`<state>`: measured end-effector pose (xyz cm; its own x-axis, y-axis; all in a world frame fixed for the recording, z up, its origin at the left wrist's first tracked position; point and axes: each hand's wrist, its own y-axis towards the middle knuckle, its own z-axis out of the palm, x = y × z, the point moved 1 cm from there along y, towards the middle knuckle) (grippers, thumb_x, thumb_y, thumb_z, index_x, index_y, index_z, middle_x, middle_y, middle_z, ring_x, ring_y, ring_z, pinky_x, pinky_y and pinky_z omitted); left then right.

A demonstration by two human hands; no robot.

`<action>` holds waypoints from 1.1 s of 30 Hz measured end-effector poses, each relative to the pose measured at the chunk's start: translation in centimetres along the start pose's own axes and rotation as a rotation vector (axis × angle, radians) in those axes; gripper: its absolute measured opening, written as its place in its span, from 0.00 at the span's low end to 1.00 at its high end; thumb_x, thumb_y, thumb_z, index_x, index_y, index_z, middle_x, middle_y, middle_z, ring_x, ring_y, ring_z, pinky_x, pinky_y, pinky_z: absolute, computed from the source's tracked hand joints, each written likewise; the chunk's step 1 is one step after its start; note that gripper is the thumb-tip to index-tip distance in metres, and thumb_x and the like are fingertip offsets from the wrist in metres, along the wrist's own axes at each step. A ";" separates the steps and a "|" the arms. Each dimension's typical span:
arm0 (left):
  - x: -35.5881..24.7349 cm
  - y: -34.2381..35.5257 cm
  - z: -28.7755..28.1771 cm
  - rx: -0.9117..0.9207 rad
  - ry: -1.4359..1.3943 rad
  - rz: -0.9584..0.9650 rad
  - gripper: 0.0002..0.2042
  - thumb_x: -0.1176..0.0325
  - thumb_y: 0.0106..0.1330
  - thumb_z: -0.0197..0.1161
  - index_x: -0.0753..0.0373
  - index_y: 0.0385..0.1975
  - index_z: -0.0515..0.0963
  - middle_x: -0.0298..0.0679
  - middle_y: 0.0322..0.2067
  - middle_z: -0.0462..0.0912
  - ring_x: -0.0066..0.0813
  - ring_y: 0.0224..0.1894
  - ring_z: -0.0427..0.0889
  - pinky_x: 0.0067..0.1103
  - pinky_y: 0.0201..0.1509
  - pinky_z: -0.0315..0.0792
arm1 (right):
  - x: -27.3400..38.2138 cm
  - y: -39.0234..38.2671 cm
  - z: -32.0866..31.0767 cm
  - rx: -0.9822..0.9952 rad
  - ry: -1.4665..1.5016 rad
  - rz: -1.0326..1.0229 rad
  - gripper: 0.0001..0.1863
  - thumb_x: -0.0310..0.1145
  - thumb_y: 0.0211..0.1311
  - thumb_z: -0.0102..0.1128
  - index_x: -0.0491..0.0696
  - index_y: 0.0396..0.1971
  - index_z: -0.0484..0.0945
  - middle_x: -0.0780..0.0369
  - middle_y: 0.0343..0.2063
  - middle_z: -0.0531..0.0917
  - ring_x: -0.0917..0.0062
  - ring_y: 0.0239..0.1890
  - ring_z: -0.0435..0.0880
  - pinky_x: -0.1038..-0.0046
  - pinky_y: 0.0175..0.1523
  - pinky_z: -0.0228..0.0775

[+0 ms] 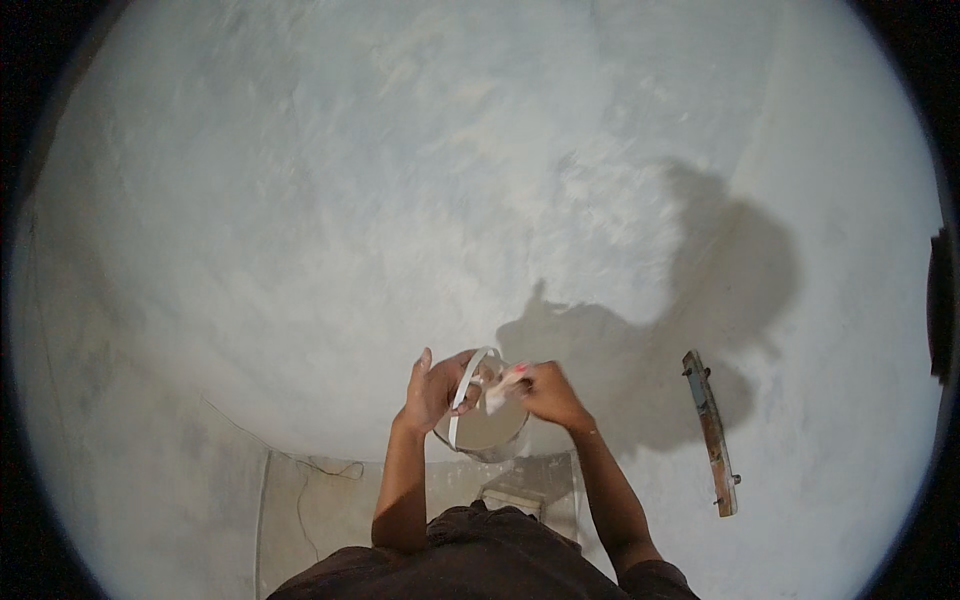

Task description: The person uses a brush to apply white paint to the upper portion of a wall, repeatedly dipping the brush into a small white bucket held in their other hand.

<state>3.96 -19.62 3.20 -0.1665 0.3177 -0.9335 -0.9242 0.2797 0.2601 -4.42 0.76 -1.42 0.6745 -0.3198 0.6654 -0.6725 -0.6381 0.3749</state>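
Note:
A round bucket (487, 435) with pale, greyish contents hangs in front of my body, with a white strap-like handle (461, 410) arching up over it. My left hand (433, 389) is at the bucket's left side; its fingers curl around the rim and handle area while the thumb points up. In my right hand (553, 395) is a paintbrush (497, 396) with whitish bristles and a bit of red near the grip. The brush is tilted down over the bucket's mouth, slightly blurred. Whether its tip touches the contents cannot be made out.
A pale, patchy wall (400, 200) fills most of the view, crossed by my shadow. To the right, a narrow worn wooden strip (712, 435) with metal fittings is fixed on it. A thin cable (330, 468) runs at lower left. A dark object (940, 305) shows at the right rim.

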 end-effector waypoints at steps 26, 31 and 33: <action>-1.3 -0.8 1.5 0.014 -0.080 0.161 0.64 0.14 0.49 0.30 0.83 0.58 0.62 0.39 0.34 0.73 0.21 0.14 0.64 0.17 0.16 0.56 | 2.1 1.5 -13.7 -1.187 -0.209 -0.330 0.04 0.21 0.62 0.60 0.39 0.35 0.82 0.57 0.35 0.86 0.71 0.38 0.86 0.72 0.49 0.79; -0.3 0.0 1.1 0.007 -0.112 0.126 0.62 0.14 0.49 0.30 0.81 0.55 0.65 0.38 0.33 0.73 0.21 0.14 0.64 0.17 0.15 0.53 | 3.0 6.8 -17.1 -1.019 -0.382 -0.621 0.15 0.19 0.55 0.62 0.46 0.43 0.83 0.59 0.47 0.84 0.66 0.46 0.86 0.70 0.50 0.80; 0.0 0.1 0.6 0.013 -0.114 0.109 0.62 0.14 0.50 0.30 0.80 0.54 0.65 0.38 0.33 0.73 0.20 0.14 0.65 0.16 0.15 0.53 | 2.4 7.6 -16.9 -0.942 -0.491 -0.579 0.16 0.19 0.53 0.63 0.47 0.43 0.84 0.61 0.48 0.84 0.67 0.47 0.86 0.70 0.50 0.80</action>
<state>4.10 -19.05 3.40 -0.2251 0.4477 -0.8654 -0.8980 0.2492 0.3625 -13.08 6.98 13.94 0.8556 -0.5177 0.0046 -0.0534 -0.0795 0.9954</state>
